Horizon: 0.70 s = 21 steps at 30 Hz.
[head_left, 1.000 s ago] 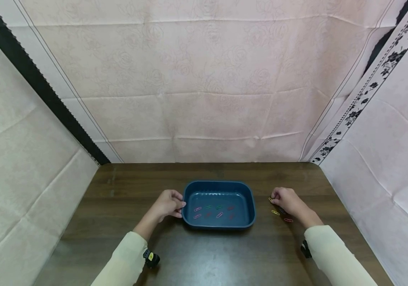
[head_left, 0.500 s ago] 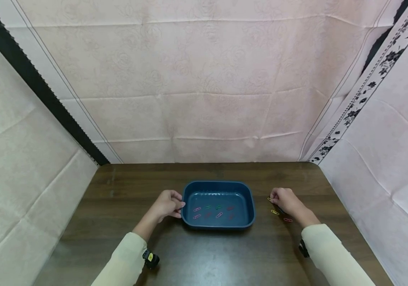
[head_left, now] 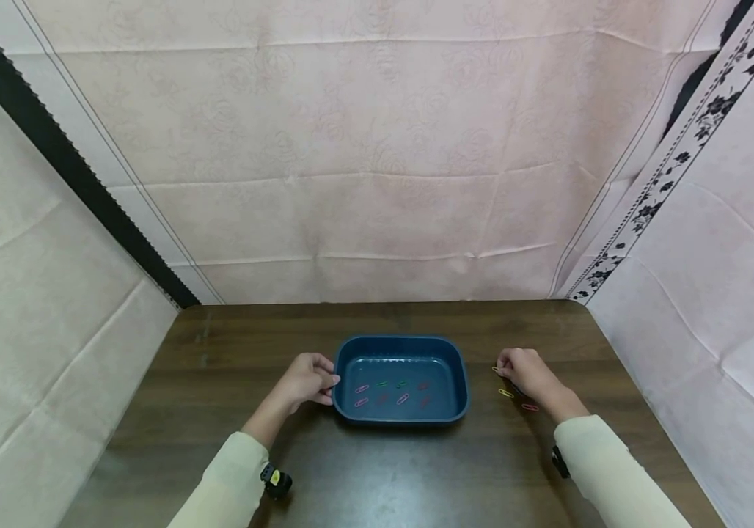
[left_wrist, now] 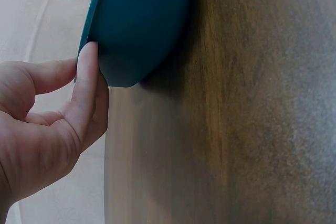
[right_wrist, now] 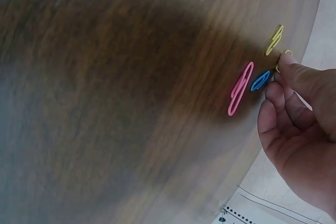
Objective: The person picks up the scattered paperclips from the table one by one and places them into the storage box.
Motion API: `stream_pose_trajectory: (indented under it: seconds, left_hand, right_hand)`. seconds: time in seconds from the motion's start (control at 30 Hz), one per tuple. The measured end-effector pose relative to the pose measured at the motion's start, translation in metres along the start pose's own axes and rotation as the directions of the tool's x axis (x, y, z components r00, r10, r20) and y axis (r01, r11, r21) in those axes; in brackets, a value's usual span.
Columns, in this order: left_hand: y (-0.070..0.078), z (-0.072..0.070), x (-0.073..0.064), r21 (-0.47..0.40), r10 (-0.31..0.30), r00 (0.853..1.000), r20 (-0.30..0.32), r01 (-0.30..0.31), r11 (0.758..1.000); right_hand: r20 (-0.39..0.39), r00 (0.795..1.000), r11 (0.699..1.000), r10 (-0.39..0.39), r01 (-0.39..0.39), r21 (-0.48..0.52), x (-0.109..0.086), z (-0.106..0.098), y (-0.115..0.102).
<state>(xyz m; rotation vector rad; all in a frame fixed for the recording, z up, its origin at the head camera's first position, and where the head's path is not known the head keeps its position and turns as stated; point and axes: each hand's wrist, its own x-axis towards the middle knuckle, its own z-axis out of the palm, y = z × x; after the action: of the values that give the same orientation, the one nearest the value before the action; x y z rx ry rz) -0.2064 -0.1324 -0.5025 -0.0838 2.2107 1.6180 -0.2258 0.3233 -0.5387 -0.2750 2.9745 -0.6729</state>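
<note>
My left hand (head_left: 307, 380) pinches the left rim of a dark blue plastic tray (head_left: 400, 422), thumb and fingers on either side of the lip in the left wrist view. Several pink, red and green paper clips lie spread on the tray's floor. To the right of the tray, my right hand (head_left: 530, 374) is down at the tabletop. Its thumb and fingertip pinch a yellow paper clip (right_wrist: 288, 53), mostly covered by the fingers. Beside those fingers lie a second yellow paper clip (right_wrist: 274, 40), a blue paper clip (right_wrist: 260, 81) and a larger-looking pink paper clip (right_wrist: 241, 88).
The brown wooden table (head_left: 350, 477) ends at a straight far edge. Pale patterned cloth (head_left: 364, 147) hangs behind it, and more cloth flanks both sides. Each wrist wears a small black camera, such as the left wrist camera (head_left: 276, 481).
</note>
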Motion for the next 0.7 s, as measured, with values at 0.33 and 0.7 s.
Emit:
stream_pose_trajectory:
  seconds: [0.33,0.7]
  left_hand:
    - [0.0022,-0.0017,-0.0035,-0.004,0.007,1.0,0.007,-0.007,1.0]
    - [0.001,-0.001,-0.0035,-0.008,0.005,1.0,0.009,-0.005,1.0]
  right_hand:
    - [0.006,1.0,1.0,0.016,-0.016,0.012,-0.0011,0.0014,0.0]
    - [0.039,0.998,0.999,0.049,-0.049,-0.006,-0.0021,0.0003,-0.0021]
